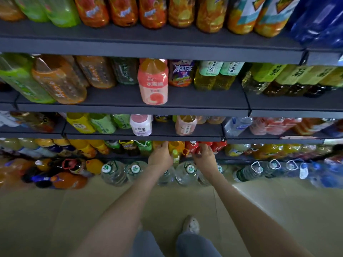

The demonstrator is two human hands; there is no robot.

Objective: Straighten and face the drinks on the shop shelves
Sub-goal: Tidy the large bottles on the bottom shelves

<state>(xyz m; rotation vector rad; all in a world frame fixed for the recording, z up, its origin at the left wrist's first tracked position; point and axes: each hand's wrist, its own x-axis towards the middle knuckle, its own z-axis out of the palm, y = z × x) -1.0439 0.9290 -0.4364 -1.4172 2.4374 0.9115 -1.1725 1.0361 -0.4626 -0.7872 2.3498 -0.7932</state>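
The left hand (160, 155) reaches under a dark shelf edge (111, 136) into the row of drinks below it. The back of the hand faces up and the fingers stretch forward among the orange-yellow bottles (175, 145). Its fingertips are hidden, so I cannot tell whether it grips anything. The right hand (204, 154) is just beside it, fingers and thumb curled round the top of a red bottle (198, 150), one of at least three red ones standing together in that row. Between the two hands stands one small yellow-green bottle (175, 156), upright, just in front of the row.

Under the forearms, large water jugs (113, 173) stand on the floor (55, 210). Three green-and-white caps show plainly, and other jugs are partly covered by the arms. Further right, four white loop handles show on more jugs, blurred.

One shelf above the hands, one white bottle (140, 125) and one pink bottle (186, 125) stand at the front edge, apart from each other. On the next shelf up, one peach-pink bottle (153, 81) stands alone at the front, ahead of its neighbours, label facing out. On the top shelf, three orange-red bottles (123, 11) stand side by side.

At the bottom are one pale shoe (191, 224) and two grey trouser legs (193, 245).
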